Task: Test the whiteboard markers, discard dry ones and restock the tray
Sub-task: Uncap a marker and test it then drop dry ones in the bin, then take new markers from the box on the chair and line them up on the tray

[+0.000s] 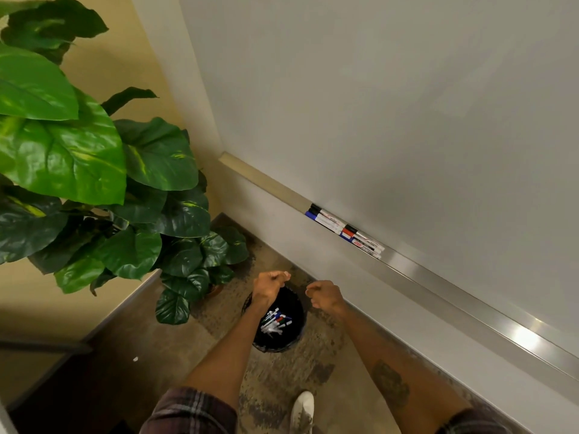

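Both hands hang clenched over the floor, and neither shows anything in its grip. The left hand (271, 285) has its fingers curled into a loose fist above the far rim of a round black waste bin (296, 303). The right hand (322, 296) is curled the same way just beside the bin's right edge, a small gap between the two fists.

Inside the bin lies a heap of discarded white-barrelled markers (275, 321) with blue, red, green and black caps. Most slant from lower left to upper right, and a few cross them.

Up and to the right of the hands, apart from both, four white whiteboard markers (344, 230) lie in the long silver metal tray (470, 296) under the white whiteboard (407, 120). They sit in two side-by-side pairs, end to end, long axes along the tray. Their black, blue and red caps point toward the tray's upper-left end.

A large glossy green-leaved plant (94, 151) stands left of the bin, and a white shoe (302, 408) rests on the mottled brown floor (338, 371).
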